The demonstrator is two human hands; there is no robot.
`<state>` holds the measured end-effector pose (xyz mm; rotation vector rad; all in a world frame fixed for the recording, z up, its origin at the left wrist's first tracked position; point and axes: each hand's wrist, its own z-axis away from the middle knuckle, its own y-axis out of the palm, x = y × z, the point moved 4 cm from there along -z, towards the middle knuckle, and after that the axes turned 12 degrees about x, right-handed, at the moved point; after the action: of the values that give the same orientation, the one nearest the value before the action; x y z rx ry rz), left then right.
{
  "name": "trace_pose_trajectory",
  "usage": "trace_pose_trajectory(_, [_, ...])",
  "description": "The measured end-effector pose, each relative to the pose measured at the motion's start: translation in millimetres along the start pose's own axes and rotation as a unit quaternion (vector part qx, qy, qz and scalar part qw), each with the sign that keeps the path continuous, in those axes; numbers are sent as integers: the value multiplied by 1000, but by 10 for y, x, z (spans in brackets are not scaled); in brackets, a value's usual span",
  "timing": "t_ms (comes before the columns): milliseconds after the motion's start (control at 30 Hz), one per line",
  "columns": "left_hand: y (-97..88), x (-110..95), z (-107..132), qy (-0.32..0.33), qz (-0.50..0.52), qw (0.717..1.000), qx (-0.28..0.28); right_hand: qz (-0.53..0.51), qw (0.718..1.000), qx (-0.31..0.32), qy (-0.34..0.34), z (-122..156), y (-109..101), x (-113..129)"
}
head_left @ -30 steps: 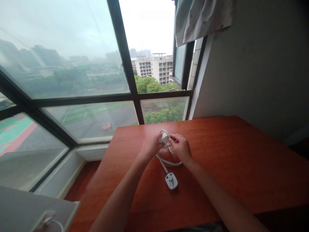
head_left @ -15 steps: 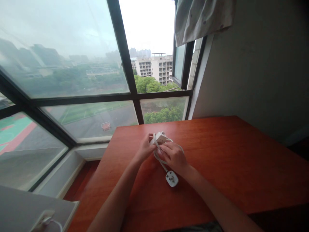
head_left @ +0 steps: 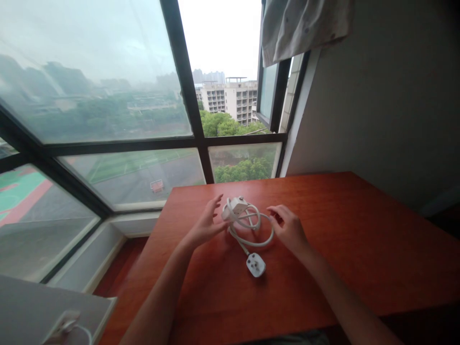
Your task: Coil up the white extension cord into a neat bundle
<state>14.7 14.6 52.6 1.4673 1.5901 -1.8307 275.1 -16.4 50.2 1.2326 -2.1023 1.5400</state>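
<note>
A white power cable lies on the red-brown wooden table (head_left: 359, 249). Its small white socket block (head_left: 234, 206) rests at the far end, with the cord (head_left: 251, 235) looped in a coil beside it and the white plug (head_left: 256, 265) lying nearest me. My left hand (head_left: 206, 223) hovers just left of the block, fingers spread and holding nothing. My right hand (head_left: 289, 227) is just right of the coil, fingers loosely apart, its fingertips close to the cord but not gripping it.
A large dark-framed window (head_left: 187, 96) stands behind the table, with buildings and trees outside. A grey wall (head_left: 388, 96) runs along the right, and a pale cloth (head_left: 302, 24) hangs at the top. A grey surface with a white device (head_left: 66, 323) is at the bottom left.
Both hands had been holding the block and winding the cord. They have now let go and moved apart, leaving the coiled cable on the table.
</note>
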Motion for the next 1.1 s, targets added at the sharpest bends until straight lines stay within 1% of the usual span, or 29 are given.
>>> trace_pose_trajectory(33, [5, -58, -8, 26, -35, 999, 2, 10, 1000, 22, -10, 76, -5, 53])
trace_pose_trajectory(100, [43, -171, -48, 72, -91, 993, 17, 13, 994, 94, -48, 260, 50, 240])
trace_pose_trajectory(167, [106, -244, -111, 96, -115, 988, 36, 21, 983, 169, -66, 455, 178, 448])
trace_pose_trajectory(200, [139, -260, -146, 101, -119, 987, 42, 37, 978, 196, -65, 541, 256, 531])
trace_pose_trajectory(233, [167, -262, -177, 102, -119, 987, 41, 57, 974, 211, -64, 610, 333, 593])
trace_pose_trajectory(267, [185, -255, -201, 101, -119, 987, 32, 76, 973, 212, -57, 657, 398, 628])
trace_pose_trajectory(333, [191, -219, -220, 94, -115, 989, -2, 78, 975, 203, -41, 689, 483, 627])
trace_pose_trajectory(400, [176, -182, -199, 89, -105, 990, -23, 37, 982, 182, -25, 656, 478, 567])
trace_pose_trajectory(500, [143, -162, -127, 88, -83, 993, -17, -56, 989, 134, -3, 563, 336, 453])
trace_pose_trajectory(567, [126, -173, -79, 83, -78, 993, -8, -121, 986, 111, 19, 515, 234, 382])
trace_pose_trajectory(667, [126, -204, -30, 83, -84, 993, 0, -228, 967, 97, 55, 476, 169, 287])
trace_pose_trajectory(767, [142, -209, -4, 79, -84, 993, 6, -330, 936, 84, 86, 443, 187, 209])
trace_pose_trajectory(833, [151, -195, 9, 74, -80, 994, 9, -376, 919, 67, 102, 409, 212, 170])
trace_pose_trajectory(933, [163, -176, 34, 74, -77, 994, 9, -401, 907, 39, 122, 340, 232, 127])
trace_pose_trajectory(1000, [175, -169, 53, 77, -76, 994, 7, -393, 910, 20, 134, 293, 228, 104])
trace_pose_trajectory(1100, [197, -173, 73, 84, -74, 994, 3, -368, 919, 19, 145, 239, 216, 82])
